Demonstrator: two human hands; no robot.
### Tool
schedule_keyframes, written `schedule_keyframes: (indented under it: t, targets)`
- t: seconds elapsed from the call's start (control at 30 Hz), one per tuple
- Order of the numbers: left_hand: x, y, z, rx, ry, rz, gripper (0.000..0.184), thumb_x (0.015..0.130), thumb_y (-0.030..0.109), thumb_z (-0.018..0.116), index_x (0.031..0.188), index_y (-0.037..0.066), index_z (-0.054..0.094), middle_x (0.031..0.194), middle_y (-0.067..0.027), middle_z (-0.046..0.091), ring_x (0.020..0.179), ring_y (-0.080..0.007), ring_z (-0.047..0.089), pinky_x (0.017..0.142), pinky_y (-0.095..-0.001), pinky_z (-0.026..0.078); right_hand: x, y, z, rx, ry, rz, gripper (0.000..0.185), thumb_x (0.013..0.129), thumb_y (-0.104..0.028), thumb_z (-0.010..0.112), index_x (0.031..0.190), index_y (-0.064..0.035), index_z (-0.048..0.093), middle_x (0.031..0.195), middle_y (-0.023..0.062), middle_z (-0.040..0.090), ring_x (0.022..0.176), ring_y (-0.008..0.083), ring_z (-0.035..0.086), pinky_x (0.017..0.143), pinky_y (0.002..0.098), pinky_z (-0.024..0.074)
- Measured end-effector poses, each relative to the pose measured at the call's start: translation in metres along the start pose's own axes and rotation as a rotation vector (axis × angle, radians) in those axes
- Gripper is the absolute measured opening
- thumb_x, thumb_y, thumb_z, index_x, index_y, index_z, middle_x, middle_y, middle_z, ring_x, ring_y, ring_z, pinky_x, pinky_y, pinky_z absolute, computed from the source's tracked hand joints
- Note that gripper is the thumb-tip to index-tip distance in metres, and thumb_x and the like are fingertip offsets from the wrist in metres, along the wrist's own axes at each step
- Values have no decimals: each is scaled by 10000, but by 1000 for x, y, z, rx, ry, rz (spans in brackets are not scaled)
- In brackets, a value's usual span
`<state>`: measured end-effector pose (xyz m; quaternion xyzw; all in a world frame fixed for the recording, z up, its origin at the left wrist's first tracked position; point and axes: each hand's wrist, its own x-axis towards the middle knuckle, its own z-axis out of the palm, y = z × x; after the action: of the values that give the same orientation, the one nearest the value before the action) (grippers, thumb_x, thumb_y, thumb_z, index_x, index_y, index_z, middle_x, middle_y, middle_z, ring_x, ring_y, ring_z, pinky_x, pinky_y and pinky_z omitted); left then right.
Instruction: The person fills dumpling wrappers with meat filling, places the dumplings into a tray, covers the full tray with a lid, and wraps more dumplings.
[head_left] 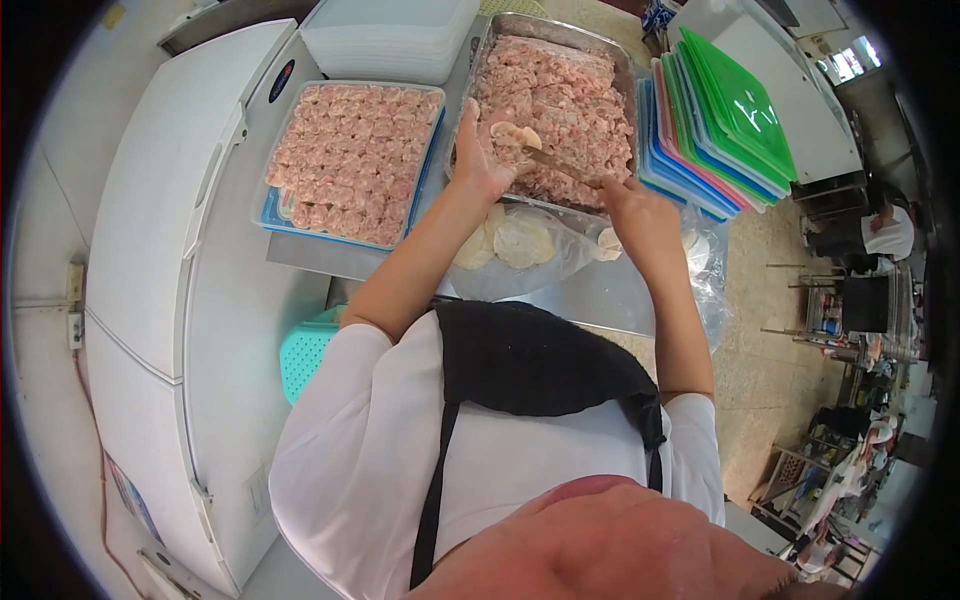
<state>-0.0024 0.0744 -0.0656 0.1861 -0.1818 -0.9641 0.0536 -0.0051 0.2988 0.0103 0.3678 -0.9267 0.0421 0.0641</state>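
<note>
My left hand (480, 160) is at the left edge of a metal tray (632, 75) of ground meat (560, 85), its fingers curled around a pale round wrapper (512, 133). My right hand (636, 212) grips a thin spatula or knife (565, 168), whose tip touches the wrapper over the meat. Below the tray, a stack of pale round wrappers (522, 242) lies on a clear plastic bag (572, 262). To the left, rows of filled dumplings (352, 155) sit in a shallow tray on a blue lid (424, 170).
Stacked coloured lids (735, 110) stand right of the meat. Clear containers (390, 35) are behind the dumplings. A white refrigerator (190, 200) stands left, with a turquoise basket (305, 360) below the metal table (600, 300). A person (888, 230) is far right.
</note>
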Motion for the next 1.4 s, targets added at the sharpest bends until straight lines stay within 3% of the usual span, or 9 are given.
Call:
schedule_keyframes:
  t: [0.23, 0.37, 0.53, 0.67, 0.83, 0.93, 1.07, 1.23, 1.4]
  targets:
    - [11, 6, -3, -258, -161, -18, 500, 865, 347, 625, 1187, -2, 470, 1209, -199, 505, 1077, -337, 548, 977, -420, 451, 14, 13, 7, 338, 191, -117, 232, 937, -219, 507, 955, -1, 585, 813, 194, 598, 716, 389, 607, 635, 461, 475]
    - [-6, 12, 3, 491, -445, 214, 565, 805, 112, 665, 1315, 139, 422, 1263, -142, 517, 1105, -274, 563, 1020, -364, 419, 7, 36, -8, 594, 86, 58, 286, 968, -228, 489, 1029, 31, 595, 680, 223, 556, 654, 384, 550, 631, 400, 438]
    - [-33, 21, 39, 1432, -528, 892, 745, 738, 84, 741, 1391, 94, 384, 1386, -94, 461, 1179, -238, 530, 1039, -353, 379, -5, 55, -31, 807, -159, 74, 325, 980, -285, 495, 1058, -11, 653, 664, 10, 486, 612, 103, 448, 580, 247, 379]
    - [-34, 22, 50, 1597, -684, 559, 569, 703, 126, 768, 1230, 84, 559, 1232, -96, 596, 1122, -231, 570, 995, -346, 411, -13, 58, -55, 740, -252, 102, 286, 946, -257, 544, 1048, -8, 642, 772, 176, 615, 682, 291, 577, 653, 345, 451]
    - [-15, 17, 43, 1636, -928, 492, 461, 704, 161, 774, 1125, 56, 618, 1214, -111, 609, 1147, -228, 560, 990, -354, 418, -7, 80, 6, 785, -125, -177, 304, 949, -271, 557, 1079, -11, 645, 746, 51, 592, 624, 129, 511, 613, 286, 437]
    - [-36, 10, 61, 1928, -624, 350, 478, 717, 221, 767, 1135, 49, 612, 1127, -111, 651, 1110, -229, 585, 973, -320, 430, 9, 103, 35, 752, -34, -253, 283, 932, -258, 575, 1064, -17, 643, 829, 88, 646, 666, 200, 590, 628, 320, 467]
    - [-6, -7, 20, 1523, -268, 327, 511, 726, 300, 757, 1134, 29, 612, 1091, -119, 660, 1050, -225, 607, 934, -312, 445, 2, 81, 11, 260, 96, -51, 255, 897, -238, 594, 1079, -64, 630, 923, 140, 656, 806, 347, 631, 690, 405, 502]
    - [60, -8, -50, 1770, -384, 144, 609, 752, 284, 738, 1246, 3, 522, 1122, -152, 649, 1007, -236, 630, 910, -325, 464, 4, 102, 88, 279, 79, -124, 221, 899, -244, 579, 1049, -90, 630, 849, 125, 634, 766, 350, 627, 662, 457, 492]
    - [0, -9, 0, 1765, -412, 620, 704, 745, 285, 745, 1341, 85, 427, 1233, -145, 585, 1069, -278, 594, 953, -366, 434, -4, 131, 60, 369, -29, -14, 240, 907, -241, 586, 1078, -95, 672, 887, 132, 655, 773, 288, 629, 701, 370, 483]
